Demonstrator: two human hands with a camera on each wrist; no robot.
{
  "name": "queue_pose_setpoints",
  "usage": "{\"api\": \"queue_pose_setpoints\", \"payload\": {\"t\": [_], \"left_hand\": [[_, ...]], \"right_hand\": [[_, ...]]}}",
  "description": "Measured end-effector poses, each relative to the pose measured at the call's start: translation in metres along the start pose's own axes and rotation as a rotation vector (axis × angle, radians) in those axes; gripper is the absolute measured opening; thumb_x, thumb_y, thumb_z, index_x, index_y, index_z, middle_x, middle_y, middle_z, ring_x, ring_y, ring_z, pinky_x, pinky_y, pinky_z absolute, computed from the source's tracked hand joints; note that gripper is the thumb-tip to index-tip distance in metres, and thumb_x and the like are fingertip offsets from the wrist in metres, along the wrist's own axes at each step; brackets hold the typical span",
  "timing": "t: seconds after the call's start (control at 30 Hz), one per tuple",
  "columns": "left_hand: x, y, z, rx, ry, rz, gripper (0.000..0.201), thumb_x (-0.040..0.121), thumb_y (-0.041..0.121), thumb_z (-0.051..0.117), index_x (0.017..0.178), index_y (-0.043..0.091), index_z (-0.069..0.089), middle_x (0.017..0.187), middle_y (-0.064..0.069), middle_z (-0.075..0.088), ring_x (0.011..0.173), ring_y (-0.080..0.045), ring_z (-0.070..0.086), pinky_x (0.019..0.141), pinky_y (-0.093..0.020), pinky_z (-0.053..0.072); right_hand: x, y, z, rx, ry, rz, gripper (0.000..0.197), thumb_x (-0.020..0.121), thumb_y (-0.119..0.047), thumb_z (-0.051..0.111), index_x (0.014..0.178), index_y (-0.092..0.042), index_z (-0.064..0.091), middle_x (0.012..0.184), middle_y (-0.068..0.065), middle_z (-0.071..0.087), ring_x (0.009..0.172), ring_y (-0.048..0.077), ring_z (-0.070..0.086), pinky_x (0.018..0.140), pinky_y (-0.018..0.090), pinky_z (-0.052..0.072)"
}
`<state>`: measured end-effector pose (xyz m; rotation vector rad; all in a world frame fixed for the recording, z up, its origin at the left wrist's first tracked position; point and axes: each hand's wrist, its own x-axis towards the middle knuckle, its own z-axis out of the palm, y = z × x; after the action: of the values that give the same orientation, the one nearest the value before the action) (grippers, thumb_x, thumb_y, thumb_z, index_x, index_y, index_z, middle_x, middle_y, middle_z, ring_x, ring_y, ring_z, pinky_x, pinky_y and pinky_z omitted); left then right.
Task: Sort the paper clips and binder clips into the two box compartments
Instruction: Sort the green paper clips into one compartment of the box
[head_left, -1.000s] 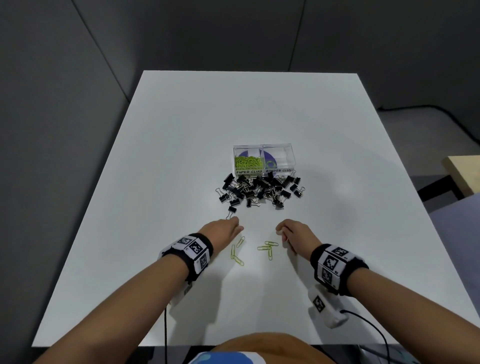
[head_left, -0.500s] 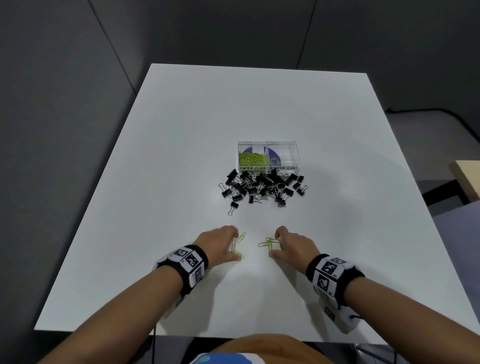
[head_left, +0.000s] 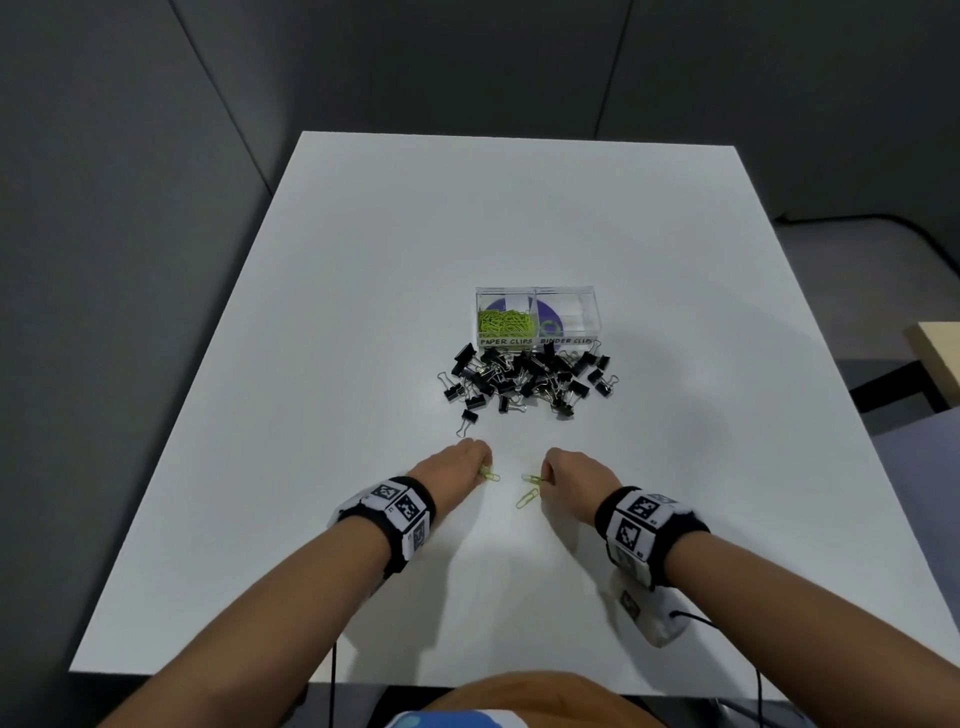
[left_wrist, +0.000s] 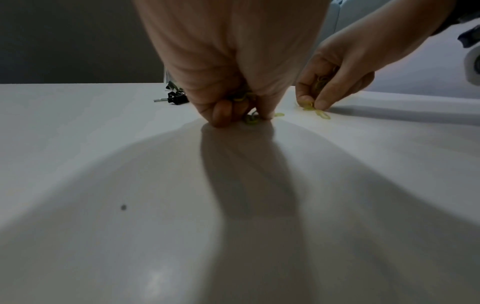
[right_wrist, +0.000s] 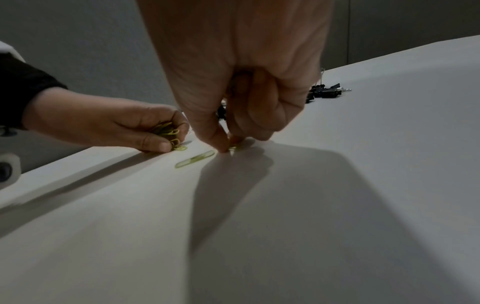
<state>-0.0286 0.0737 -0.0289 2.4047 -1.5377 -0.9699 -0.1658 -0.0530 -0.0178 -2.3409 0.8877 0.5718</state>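
White table (head_left: 363, 312): both hands (head_left: 457, 465) (head_left: 571, 470) pinch paper clips (head_left: 490, 475); the fistfuls may spill, and one clip (head_left: 526, 499) lies beside the right fingertips (right_wrist: 223, 147).

Office/lab: grey partition panels (head_left: 130, 208), white table (head_left: 363, 312).

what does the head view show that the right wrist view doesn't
Only the head view shows the clear two-compartment box, with green paper clips in the side labelled paper clips and the binder clip side without clips, and the whole pile of black binder clips lying in front of it.

Only the right wrist view shows the bunch of green clips gathered inside the left hand, and the right hand pinching a clip at the table with thumb and forefinger.

Both show the two hands low on the white table and one loose paper clip lying between them.
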Motion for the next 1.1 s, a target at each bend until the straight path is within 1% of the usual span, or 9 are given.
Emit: {"api": "queue_pose_setpoints", "payload": {"t": [0.13, 0.23, 0.33, 0.47, 0.6, 0.77, 0.9, 0.97, 1.1], "left_hand": [[-0.003, -0.002, -0.009, 0.030, 0.013, -0.040, 0.035, 0.093, 0.029, 0.052, 0.123, 0.014, 0.043, 0.123, -0.005, 0.054, 0.109, -0.024, 0.055, 0.088, -0.032, 0.042], [-0.005, -0.006, -0.010, 0.079, 0.010, -0.078, 0.036, 0.092, 0.037, 0.053, 0.119, 0.014, 0.044, 0.118, -0.005, 0.057, 0.103, -0.025, 0.057, 0.083, -0.033, 0.043], [-0.006, -0.006, -0.006, 0.104, 0.027, -0.107, 0.028, 0.097, 0.032, 0.045, 0.115, 0.011, 0.048, 0.117, -0.006, 0.058, 0.103, -0.025, 0.057, 0.084, -0.032, 0.043], [-0.005, -0.004, -0.004, 0.090, 0.018, -0.116, 0.025, 0.099, 0.027, 0.041, 0.114, 0.009, 0.049, 0.118, -0.008, 0.056, 0.104, -0.025, 0.056, 0.087, -0.035, 0.044], [-0.006, -0.003, -0.007, 0.099, 0.008, -0.069, 0.027, 0.099, 0.024, 0.038, 0.118, 0.007, 0.047, 0.122, -0.010, 0.048, 0.106, -0.027, 0.054, 0.086, -0.035, 0.043], [-0.004, 0.002, -0.014, -0.009, 0.019, -0.119, 0.026, 0.101, 0.022, 0.031, 0.119, 0.008, 0.043, 0.102, -0.011, 0.060, 0.086, -0.026, 0.054, 0.074, -0.030, 0.037], [-0.001, 0.000, -0.018, -0.034, -0.029, -0.092, 0.033, 0.099, 0.014, 0.030, 0.128, 0.015, 0.046, 0.123, -0.010, 0.060, 0.111, -0.028, 0.056, 0.092, -0.031, 0.042], [-0.002, 0.002, -0.020, -0.044, -0.038, -0.085, 0.032, 0.098, 0.012, 0.031, 0.123, 0.012, 0.052, 0.123, -0.010, 0.060, 0.112, -0.028, 0.056, 0.092, -0.031, 0.042], [-0.005, 0.005, -0.023, -0.042, -0.049, -0.120, 0.025, 0.098, 0.021, 0.034, 0.100, 0.003, 0.051, 0.102, -0.018, 0.061, 0.094, -0.034, 0.058, 0.076, -0.035, 0.042]], "right_hand": [[0.003, -0.001, -0.006, 0.019, -0.056, -0.018, 0.026, 0.086, -0.011, 0.044, 0.064, -0.022, 0.035, 0.077, -0.003, 0.049, 0.076, 0.020, 0.045, 0.063, 0.025, 0.036], [0.002, 0.001, -0.008, 0.035, -0.086, -0.040, 0.016, 0.087, -0.014, 0.044, 0.072, -0.017, 0.039, 0.075, -0.002, 0.050, 0.073, 0.020, 0.043, 0.059, 0.025, 0.032], [-0.001, 0.005, -0.010, 0.073, -0.086, -0.043, 0.012, 0.088, -0.016, 0.044, 0.077, -0.014, 0.040, 0.080, 0.004, 0.052, 0.071, 0.020, 0.043, 0.058, 0.028, 0.031], [-0.004, 0.011, -0.011, 0.157, -0.080, -0.032, 0.027, 0.088, -0.016, 0.045, 0.065, -0.021, 0.032, 0.068, -0.003, 0.045, 0.060, 0.014, 0.039, 0.054, 0.025, 0.029], [-0.010, 0.014, -0.013, 0.275, -0.005, -0.047, 0.030, 0.084, -0.012, 0.049, 0.062, -0.019, 0.030, 0.062, -0.003, 0.038, 0.057, 0.013, 0.032, 0.054, 0.027, 0.026], [-0.013, 0.019, -0.015, 0.378, 0.034, -0.086, 0.026, 0.078, -0.008, 0.051, 0.063, -0.017, 0.032, 0.063, 0.004, 0.046, 0.061, 0.018, 0.047, 0.058, 0.029, 0.033], [-0.011, 0.018, -0.016, 0.381, 0.010, -0.104, 0.023, 0.080, -0.008, 0.049, 0.063, -0.017, 0.036, 0.064, 0.003, 0.047, 0.061, 0.019, 0.041, 0.061, 0.029, 0.033], [-0.010, 0.017, -0.016, 0.390, 0.008, -0.113, 0.023, 0.081, -0.009, 0.048, 0.063, -0.019, 0.039, 0.062, 0.000, 0.049, 0.059, 0.018, 0.041, 0.060, 0.028, 0.033], [-0.009, 0.015, -0.015, 0.431, 0.002, -0.134, 0.018, 0.082, -0.008, 0.048, 0.068, -0.017, 0.046, 0.054, -0.003, 0.051, 0.048, 0.011, 0.044, 0.054, 0.024, 0.035]]}}
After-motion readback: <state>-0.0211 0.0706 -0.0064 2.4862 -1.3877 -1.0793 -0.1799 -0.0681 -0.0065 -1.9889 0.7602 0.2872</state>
